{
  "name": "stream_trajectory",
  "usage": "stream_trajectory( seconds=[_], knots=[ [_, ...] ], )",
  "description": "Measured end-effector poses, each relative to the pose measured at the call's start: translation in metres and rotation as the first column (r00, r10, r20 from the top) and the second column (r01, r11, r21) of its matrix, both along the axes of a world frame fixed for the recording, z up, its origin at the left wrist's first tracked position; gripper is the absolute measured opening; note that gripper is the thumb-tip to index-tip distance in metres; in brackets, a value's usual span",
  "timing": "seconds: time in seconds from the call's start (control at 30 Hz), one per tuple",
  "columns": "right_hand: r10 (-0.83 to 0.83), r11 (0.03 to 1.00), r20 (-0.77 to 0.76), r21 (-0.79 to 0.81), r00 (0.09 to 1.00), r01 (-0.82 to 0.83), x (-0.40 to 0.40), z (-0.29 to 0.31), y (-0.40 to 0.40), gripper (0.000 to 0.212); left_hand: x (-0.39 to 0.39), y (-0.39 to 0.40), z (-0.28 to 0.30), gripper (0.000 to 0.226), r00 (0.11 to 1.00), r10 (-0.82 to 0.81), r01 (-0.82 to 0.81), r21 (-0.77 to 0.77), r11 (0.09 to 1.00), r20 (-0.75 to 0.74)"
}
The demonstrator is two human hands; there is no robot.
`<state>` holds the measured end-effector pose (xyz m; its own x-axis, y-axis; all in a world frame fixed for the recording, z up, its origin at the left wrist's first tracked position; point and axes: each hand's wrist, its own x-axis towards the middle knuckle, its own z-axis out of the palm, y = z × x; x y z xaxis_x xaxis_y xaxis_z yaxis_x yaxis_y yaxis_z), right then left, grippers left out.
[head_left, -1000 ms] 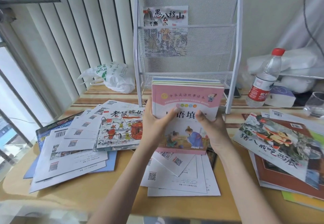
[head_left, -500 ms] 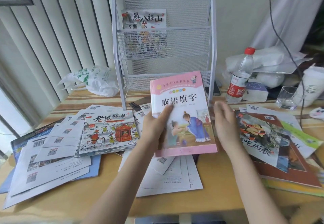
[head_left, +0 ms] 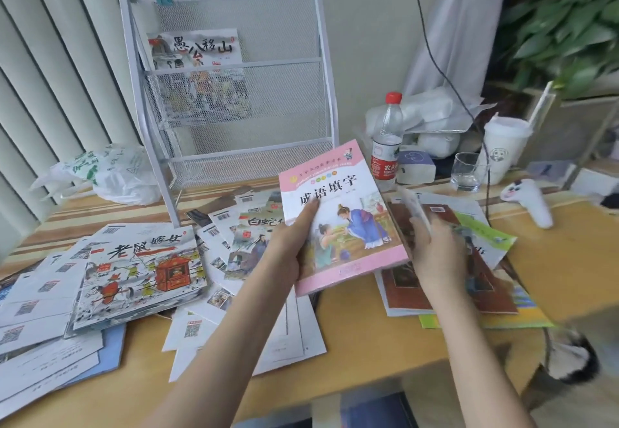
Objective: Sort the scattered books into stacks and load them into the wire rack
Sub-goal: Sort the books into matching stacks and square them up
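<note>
Pink is the cover of the book [head_left: 338, 216] that the left hand [head_left: 288, 250] holds above the bench [head_left: 368, 344], in front of the wire rack [head_left: 234, 109]. Its title reads 成语填字, and below it a drawing shows two figures, one in blue robes. The thumb of this hand lies on the cover and the other fingers are hidden under the book, so they grip its left edge. More thin edges show beneath the pink cover, but I cannot tell how many books are in this hand.

The right hand [head_left: 435, 253] is just beside the pink book, over the pile on the right [head_left: 469, 277]. A blurred thin book [head_left: 415, 208] stands up from its fingers; whether they pinch it or only touch it I cannot tell.

On the left of the bench lies a stack [head_left: 140, 267] with the title 老鼠嫁女 on top, over many white back covers with QR codes. Between this stack and the pink book another cover [head_left: 254, 240] shows 白蛇, the rest being hidden. In the middle pocket of the rack stands one book [head_left: 197, 59] titled 愚公移山.

Behind the pink book stands a water bottle [head_left: 387, 146] with a red cap and a red label, whose writing is too small to read fully.
</note>
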<state>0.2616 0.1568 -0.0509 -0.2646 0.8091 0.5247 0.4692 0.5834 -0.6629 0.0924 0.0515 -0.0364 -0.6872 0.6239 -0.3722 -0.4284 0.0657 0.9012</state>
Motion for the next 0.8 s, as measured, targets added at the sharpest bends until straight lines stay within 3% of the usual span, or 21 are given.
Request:
stream_trajectory(
  seconds=[0.1, 0.2, 0.3, 0.47, 0.6, 0.63, 0.67, 0.7, 0.73, 0.77, 0.8],
  knots=[
    [-0.218, 0.959, -0.280, 0.115, 0.935, 0.258, 0.019, 0.019, 0.014, 0.024, 0.006, 0.019, 0.002, 0.056, 0.995, -0.098, 0.097, -0.056, 0.994, -0.013],
    [-0.166, 0.976, -0.491, 0.043, 0.855, 0.214, 0.032, 0.029, 0.029, 0.031, 0.018, 0.043, 0.006, 0.065, 0.982, -0.185, 0.181, -0.090, 0.979, -0.033],
    [-0.088, 0.985, -0.558, 0.073, 0.825, 0.155, 0.036, 0.034, 0.032, 0.032, 0.034, 0.069, 0.008, 0.068, 0.971, -0.225, 0.210, -0.162, 0.964, -0.077],
    [-0.050, 0.905, -0.347, 0.382, 0.936, 0.190, 0.030, 0.044, 0.028, 0.013, 0.054, 0.100, -0.004, 0.039, 0.888, -0.343, 0.226, -0.359, 0.906, -0.307],
    [0.047, 0.903, -0.064, 0.429, 0.997, -0.015, 0.014, 0.031, 0.017, 0.050, 0.056, 0.104, -0.013, 0.040, 0.738, -0.509, 0.261, -0.509, 0.820, -0.443],
    [0.073, 0.900, -0.014, 0.433, 0.997, -0.060, 0.010, 0.025, 0.013, 0.058, 0.055, 0.104, -0.012, 0.047, 0.697, -0.500, 0.162, -0.566, 0.808, -0.514],
    [0.098, 0.901, 0.016, 0.424, 0.995, -0.096, 0.007, 0.019, 0.010, 0.063, 0.051, 0.100, -0.007, 0.053, 0.722, -0.362, -0.010, -0.532, 0.846, -0.590],
    [0.117, 0.904, 0.036, 0.409, 0.992, -0.122, 0.005, 0.015, 0.007, 0.065, 0.045, 0.092, -0.002, 0.052, 0.741, -0.263, -0.081, -0.471, 0.879, -0.618],
    [0.127, 0.903, 0.055, 0.408, 0.990, -0.139, 0.003, 0.012, 0.005, 0.066, 0.038, 0.080, 0.010, 0.047, 0.847, -0.182, 0.009, -0.329, 0.944, -0.500],
    [0.134, 0.897, 0.076, 0.415, 0.988, -0.154, 0.001, 0.009, 0.004, 0.067, 0.029, 0.069, 0.022, 0.048, 0.920, -0.205, 0.172, -0.126, 0.977, -0.333],
    [0.145, 0.891, 0.103, 0.420, 0.984, -0.175, -0.001, 0.007, 0.002, 0.068, 0.021, 0.065, 0.032, 0.058, 0.937, -0.287, 0.300, 0.038, 0.953, -0.197]
  ],
)
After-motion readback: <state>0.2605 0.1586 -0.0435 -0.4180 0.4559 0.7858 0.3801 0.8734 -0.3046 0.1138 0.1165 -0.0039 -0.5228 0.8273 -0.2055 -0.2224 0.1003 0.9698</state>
